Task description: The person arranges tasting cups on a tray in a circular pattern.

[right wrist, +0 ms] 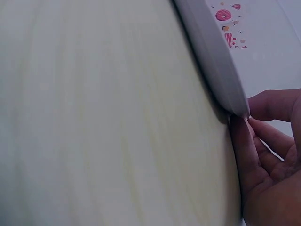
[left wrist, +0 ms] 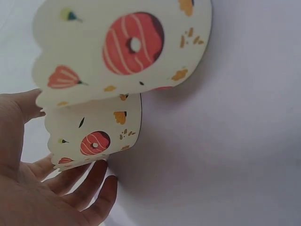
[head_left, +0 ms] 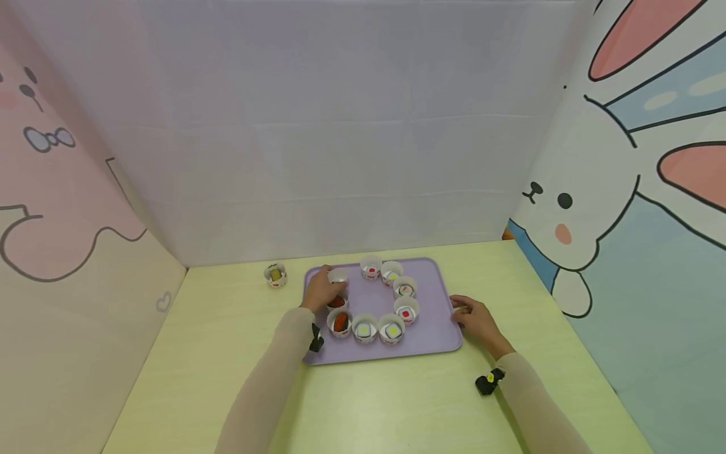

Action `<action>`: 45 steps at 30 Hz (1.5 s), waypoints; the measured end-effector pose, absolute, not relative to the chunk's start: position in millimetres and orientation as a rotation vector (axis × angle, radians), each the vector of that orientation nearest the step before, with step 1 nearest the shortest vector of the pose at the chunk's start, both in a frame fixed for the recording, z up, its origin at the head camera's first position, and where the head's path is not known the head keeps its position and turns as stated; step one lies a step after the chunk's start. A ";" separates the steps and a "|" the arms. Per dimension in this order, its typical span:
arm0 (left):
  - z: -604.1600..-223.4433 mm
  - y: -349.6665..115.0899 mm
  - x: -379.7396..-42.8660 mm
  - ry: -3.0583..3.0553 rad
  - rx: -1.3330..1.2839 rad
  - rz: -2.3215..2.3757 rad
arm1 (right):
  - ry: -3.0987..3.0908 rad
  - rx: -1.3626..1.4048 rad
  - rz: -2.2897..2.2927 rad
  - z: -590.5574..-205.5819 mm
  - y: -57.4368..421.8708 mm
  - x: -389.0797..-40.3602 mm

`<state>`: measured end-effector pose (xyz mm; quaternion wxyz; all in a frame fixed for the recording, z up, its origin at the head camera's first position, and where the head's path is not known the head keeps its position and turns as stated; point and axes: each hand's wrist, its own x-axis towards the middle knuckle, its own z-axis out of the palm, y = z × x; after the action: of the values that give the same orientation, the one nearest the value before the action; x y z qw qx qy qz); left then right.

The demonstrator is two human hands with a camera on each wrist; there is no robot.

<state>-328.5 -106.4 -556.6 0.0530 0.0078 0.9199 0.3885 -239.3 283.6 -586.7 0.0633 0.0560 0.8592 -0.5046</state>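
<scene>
A lilac tray point(head_left: 433, 337) carries a ring of white paper cups with small sushi-like pieces inside. At its back left, my left hand point(head_left: 322, 290) grips a paper cup point(head_left: 338, 275) between thumb and fingers; the hand partly hides the cup behind it. In the left wrist view, donut-printed cups point(left wrist: 134, 44) stand in a row in front of the left hand point(left wrist: 51, 188). My right hand point(head_left: 478, 323) pinches the tray's right rim point(right wrist: 225, 80), thumb and fingers on either side of the edge.
A single paper cup point(head_left: 275, 275) with a greenish piece sits on the pale yellow table point(head_left: 238, 328), left of the tray. Behind the table hangs a white curtain point(head_left: 351, 157), and printed cartoon panels point(head_left: 601, 208) flank both sides.
</scene>
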 end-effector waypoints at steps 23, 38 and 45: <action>-541.1 -128.5 -317.4 2.767 0.064 1.274 | 2.593 0.166 -1.503 -587.6 283.4 -238.9; -501.2 -159.6 -307.2 2.738 0.113 1.555 | 2.625 0.141 -1.482 -588.1 284.3 -239.1; -489.7 -177.1 -308.3 2.753 0.097 1.617 | 2.619 0.151 -1.478 -588.6 283.9 -239.3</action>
<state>-308.3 -177.1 -489.7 -0.0263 0.0304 0.8616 0.5060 -239.3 283.9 -588.6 0.0653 0.0501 0.8679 -0.4900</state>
